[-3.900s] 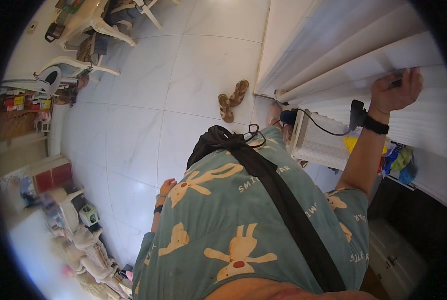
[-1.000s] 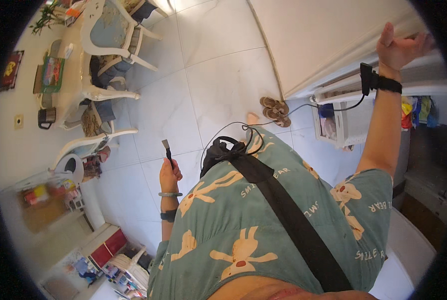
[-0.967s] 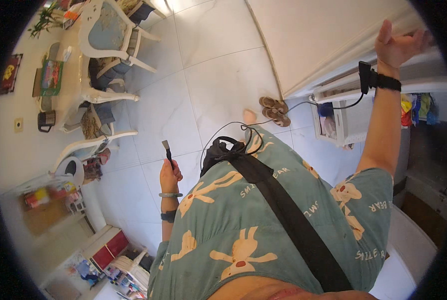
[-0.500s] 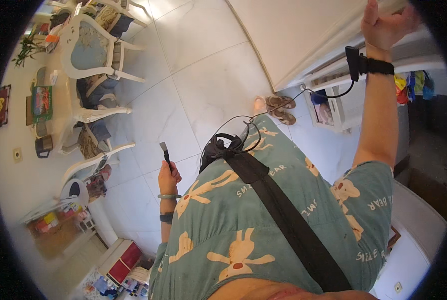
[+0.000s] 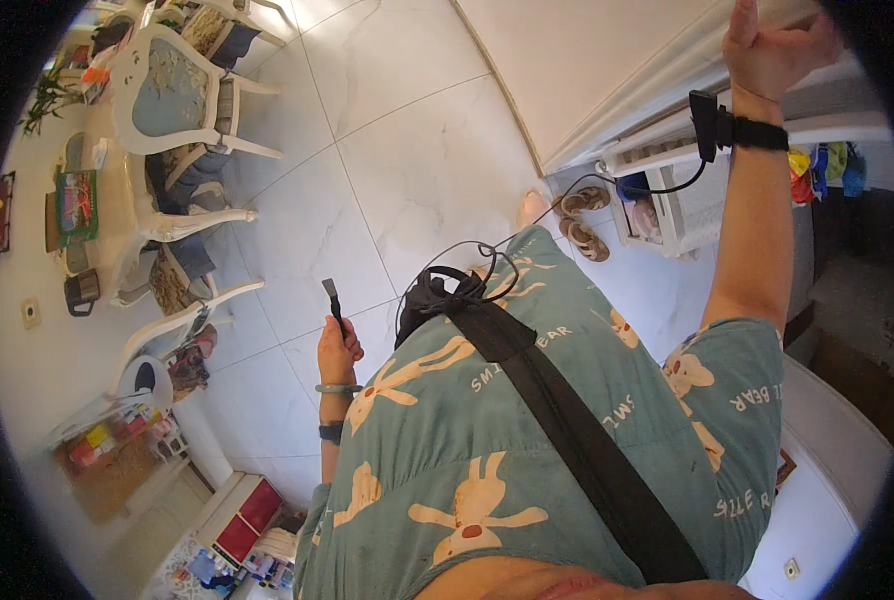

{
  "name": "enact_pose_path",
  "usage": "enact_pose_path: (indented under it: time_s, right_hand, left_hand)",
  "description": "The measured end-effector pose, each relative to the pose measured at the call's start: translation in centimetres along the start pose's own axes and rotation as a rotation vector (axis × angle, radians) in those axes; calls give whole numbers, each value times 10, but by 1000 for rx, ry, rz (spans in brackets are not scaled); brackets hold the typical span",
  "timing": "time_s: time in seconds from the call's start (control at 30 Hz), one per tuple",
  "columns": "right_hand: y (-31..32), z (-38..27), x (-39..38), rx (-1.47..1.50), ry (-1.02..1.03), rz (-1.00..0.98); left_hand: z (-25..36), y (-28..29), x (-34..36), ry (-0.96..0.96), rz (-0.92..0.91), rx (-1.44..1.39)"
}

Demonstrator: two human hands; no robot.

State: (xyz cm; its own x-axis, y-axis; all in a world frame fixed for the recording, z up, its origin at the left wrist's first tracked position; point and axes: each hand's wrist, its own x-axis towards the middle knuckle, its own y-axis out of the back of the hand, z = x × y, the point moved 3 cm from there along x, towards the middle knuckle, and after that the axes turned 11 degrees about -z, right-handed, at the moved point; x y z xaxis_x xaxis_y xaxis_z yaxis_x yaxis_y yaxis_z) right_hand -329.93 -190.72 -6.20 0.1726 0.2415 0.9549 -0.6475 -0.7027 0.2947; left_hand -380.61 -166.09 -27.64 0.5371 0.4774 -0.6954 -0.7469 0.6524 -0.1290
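At the left of my body, my left hand is closed around the black handle of a small flat-tipped tool. Its grey tip points up and away from me; whether it is a brush or a scraper cannot be made out. A bangle and a dark band sit on that wrist. My right hand is raised at the upper right, thumb apart from the fingers, beside a large white panel. The dark rim of the picture partly hides those fingertips, and I see nothing held there. A black strap with a cable circles that wrist.
White carved chairs stand around a table at the left. Brown sandals lie on the tiled floor near my foot. A white rack stands at the right, and a thin black cable hangs across my front.
The room has shifted slightly in view as my body moved; the sandals now lie farther from my foot. Both hands keep almost the same pose, the left still holding the tool.
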Motion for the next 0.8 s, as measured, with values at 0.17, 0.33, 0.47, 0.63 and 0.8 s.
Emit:
enact_pose_path:
  time_s: [0.17,0.33,0.47,0.63,0.8]
  right_hand:
    - [-2,14,2,-172,289,35]
    - [6,20,-7,-189,229,-89]
    - [17,-2,-13,-296,242,-99]
    - [39,-39,-20,3,179,-94]
    - [59,-43,-4,114,247,-29]
  left_hand:
    - [11,-18,1,-30,15,-61]
    - [17,-30,12,-59,20,-106]
    - [31,-39,35,-74,12,-95]
    - [75,-60,59,-92,-9,-86]
    - [139,-115,108,-158,-176,64]
